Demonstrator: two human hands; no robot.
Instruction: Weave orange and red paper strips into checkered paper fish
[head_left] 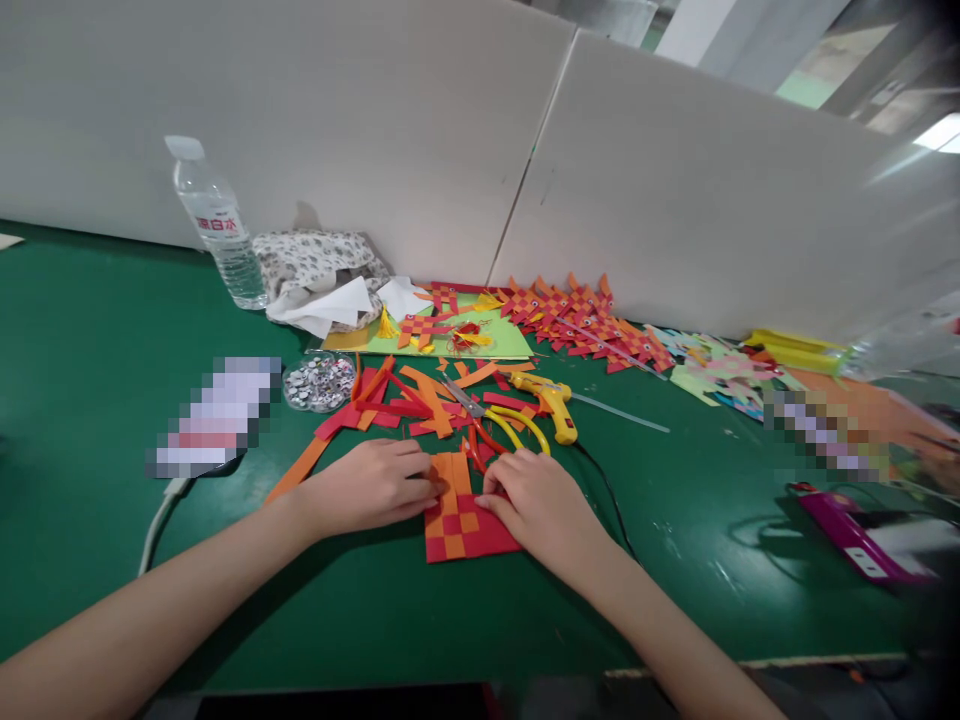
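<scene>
A piece of woven red and orange paper lies on the green table, its strips crossing in a checker pattern in the lower part. My left hand is closed at its left edge, fingertips on the orange strips. On the right side of the weave, my right hand is closed with thumb and fingers on the red strips. Just beyond the hands are two pairs of scissors, one with yellow handles and one with red handles, among loose paper strips.
A yellow glue gun with a cord lies to the right. Finished woven fish pile by the partition. To the left are a dish of googly eyes, a phone and a water bottle. A purple power strip sits right.
</scene>
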